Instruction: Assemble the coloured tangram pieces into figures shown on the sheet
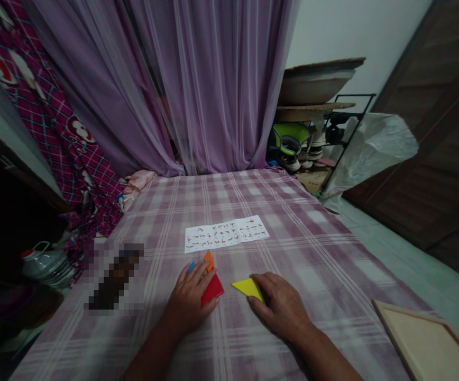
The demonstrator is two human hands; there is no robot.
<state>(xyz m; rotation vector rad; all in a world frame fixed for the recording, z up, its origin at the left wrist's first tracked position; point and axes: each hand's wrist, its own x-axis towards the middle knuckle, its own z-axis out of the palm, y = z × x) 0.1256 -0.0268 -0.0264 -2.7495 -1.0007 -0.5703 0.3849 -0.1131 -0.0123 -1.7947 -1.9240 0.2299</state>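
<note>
My left hand (192, 293) lies with its fingers stretched out over several flat coloured tangram pieces. Beneath its fingers and thumb a red piece (213, 290) is partly covered. An orange piece (209, 260) sticks out beyond the fingertips, and only a corner of a blue piece (191, 267) shows. To the right, my right hand (279, 299) pinches a yellow triangular tangram piece (249, 287) between thumb and fingers, its point facing left. A small gap separates the yellow piece from the red one. Past both hands lies a folded-out white sheet (226, 234) printed with small coloured figures.
A plaid cloth (166, 338) covers the surface. At the lower right rests a shallow wooden tray (423, 344). Purple curtains (213, 90) hang at the far edge; a shoe rack (356, 127) stands beyond the right corner. On the left is a plastic bottle (49, 267).
</note>
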